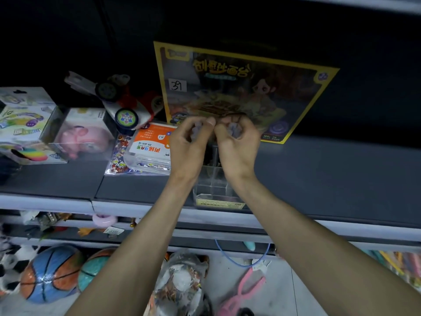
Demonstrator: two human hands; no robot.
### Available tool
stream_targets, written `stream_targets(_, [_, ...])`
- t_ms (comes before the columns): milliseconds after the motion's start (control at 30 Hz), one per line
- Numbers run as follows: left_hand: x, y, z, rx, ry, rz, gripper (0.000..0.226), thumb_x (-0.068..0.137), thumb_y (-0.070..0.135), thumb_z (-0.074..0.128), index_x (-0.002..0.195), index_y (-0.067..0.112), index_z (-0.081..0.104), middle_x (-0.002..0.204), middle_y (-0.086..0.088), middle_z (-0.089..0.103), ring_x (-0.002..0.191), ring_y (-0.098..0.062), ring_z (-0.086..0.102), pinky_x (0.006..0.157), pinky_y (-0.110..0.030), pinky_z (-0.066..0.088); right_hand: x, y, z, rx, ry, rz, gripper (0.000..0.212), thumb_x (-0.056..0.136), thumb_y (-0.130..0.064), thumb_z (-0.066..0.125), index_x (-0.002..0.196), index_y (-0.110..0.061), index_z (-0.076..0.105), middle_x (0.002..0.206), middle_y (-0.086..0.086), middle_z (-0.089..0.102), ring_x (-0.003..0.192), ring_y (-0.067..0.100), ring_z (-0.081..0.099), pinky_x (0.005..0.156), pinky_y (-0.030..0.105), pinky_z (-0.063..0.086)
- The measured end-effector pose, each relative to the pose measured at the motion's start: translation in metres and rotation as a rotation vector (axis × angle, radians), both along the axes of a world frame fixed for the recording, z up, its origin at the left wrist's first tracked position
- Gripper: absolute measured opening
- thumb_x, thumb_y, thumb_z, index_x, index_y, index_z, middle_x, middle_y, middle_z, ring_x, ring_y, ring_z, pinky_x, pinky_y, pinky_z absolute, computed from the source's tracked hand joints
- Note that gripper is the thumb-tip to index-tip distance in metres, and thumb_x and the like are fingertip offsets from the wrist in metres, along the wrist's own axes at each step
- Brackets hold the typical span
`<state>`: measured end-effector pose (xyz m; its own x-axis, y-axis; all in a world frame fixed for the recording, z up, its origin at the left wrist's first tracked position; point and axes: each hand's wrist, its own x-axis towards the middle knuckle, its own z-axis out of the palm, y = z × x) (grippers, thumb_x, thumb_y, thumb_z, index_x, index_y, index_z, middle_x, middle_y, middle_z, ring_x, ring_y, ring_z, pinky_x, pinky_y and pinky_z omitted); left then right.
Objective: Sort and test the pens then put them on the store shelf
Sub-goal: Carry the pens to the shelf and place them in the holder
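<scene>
Dark grey store shelf [319,174] fills the middle of the view, dimly lit, with more shelving below and a tiled floor under that. Both hands are raised over a clear plastic pen holder [213,185] that stands at the shelf's front lip, just behind a small label strip. The left hand [189,144] and the right hand [238,144] meet thumb to thumb above it, fingers curled in and pinching something small and dark between them; it is too blurred to say whether that is a pen tip, a cap or a band. No pen can be made out clearly, though dark shapes inside the holder's rear compartments may be pens.

As a judgement, the work seems to be at the shelving stage: the holder is already on the shelf, and whatever the fingers grip is being handled right above it. How many pens are sorted or tested cannot be told.

Room is tight behind and to the left. A yellow-bordered toy box [246,87] leans against the back just beyond the hands, and an orange-and-white packet [151,144] lies just beside the left wrist. To the right the shelf is bare and open. The holder sits close to the front edge, so a careless pull toward the body could tip it off.
</scene>
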<state>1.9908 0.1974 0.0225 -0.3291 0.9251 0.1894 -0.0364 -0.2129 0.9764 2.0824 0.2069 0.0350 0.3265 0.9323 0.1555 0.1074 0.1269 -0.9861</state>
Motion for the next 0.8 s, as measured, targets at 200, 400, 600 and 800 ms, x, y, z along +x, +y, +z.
stream_targets(200, [-0.011,-0.008,0.005,-0.123,0.008,-0.095,0.02,0.092,0.03,0.065,0.103,0.016,0.075,0.097,0.01,0.073,0.096,-0.006,0.064,0.087,-0.019,0.047,0.008,-0.005,0.016,-0.146,-0.097,0.076,0.022,0.082,-0.026,0.067,0.084,-0.007,0.056,0.076,0.0,0.058,0.072,0.014,0.053,0.07,0.039,0.049])
stream_targets(400, [-0.026,-0.019,0.032,-0.328,0.154,-0.142,0.031,0.108,0.042,0.046,0.124,0.024,0.066,0.119,0.012,0.069,0.112,-0.005,0.061,0.093,-0.026,0.044,0.028,-0.015,0.044,-0.333,-0.435,0.29,0.033,0.102,-0.044,0.052,0.112,-0.013,0.051,0.115,0.007,0.061,0.104,0.026,0.056,0.091,0.041,0.046])
stream_targets(600, [-0.038,-0.029,0.055,-0.452,0.475,-0.126,0.019,0.102,0.028,0.06,0.115,0.022,0.072,0.113,0.004,0.072,0.112,-0.021,0.061,0.087,-0.028,0.04,0.049,-0.027,0.078,-0.323,-0.825,0.351,0.034,0.104,-0.035,0.048,0.12,-0.008,0.062,0.132,0.02,0.059,0.129,0.036,0.047,0.107,0.042,0.039])
stream_targets(800, [-0.037,-0.055,0.099,-0.491,0.712,-0.192,0.016,0.102,0.032,0.06,0.111,0.021,0.067,0.122,-0.013,0.071,0.116,-0.033,0.063,0.093,-0.035,0.047,0.054,-0.053,0.117,-0.197,-1.05,0.38,0.034,0.102,-0.034,0.047,0.115,-0.008,0.064,0.126,0.023,0.064,0.119,0.04,0.052,0.101,0.043,0.044])
